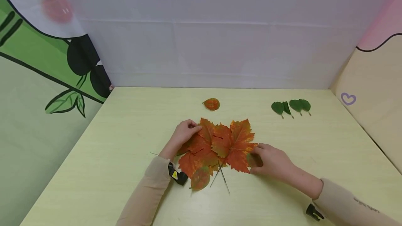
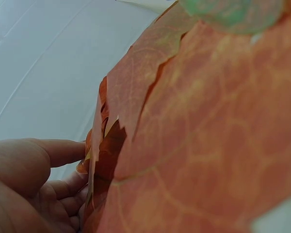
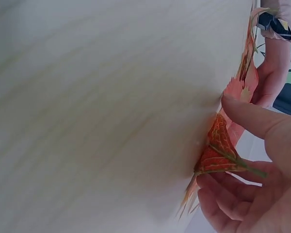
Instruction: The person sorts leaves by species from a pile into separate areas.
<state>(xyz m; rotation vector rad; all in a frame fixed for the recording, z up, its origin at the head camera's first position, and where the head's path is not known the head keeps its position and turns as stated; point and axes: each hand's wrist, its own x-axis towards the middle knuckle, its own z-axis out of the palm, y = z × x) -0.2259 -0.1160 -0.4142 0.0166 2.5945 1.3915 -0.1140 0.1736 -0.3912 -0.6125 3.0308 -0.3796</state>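
Observation:
A cluster of orange-red maple-shaped leaves [image 1: 233, 144] lies at mid-table, thin stems [image 1: 224, 177] pointing toward the near edge. My left hand [image 1: 183, 133] pinches the cluster's upper left edge; the left wrist view shows its thumb and fingers [image 2: 68, 150] at the leaf edges. On the right side, my right hand [image 1: 274, 161] has thumb and fingers round the cluster's edge. A small red leaf with a green stem [image 3: 220, 150] sits between that thumb and the fingers in the right wrist view. A rounded red-green leaf [image 1: 200, 178] lies at the cluster's lower left.
One small orange leaf [image 1: 211, 104] lies behind the cluster. Several green leaves [image 1: 295, 106] rest in a row at the back right of the pale table [image 1: 110, 149]. A light cloth wall [image 1: 220, 51] rises behind the table's back edge.

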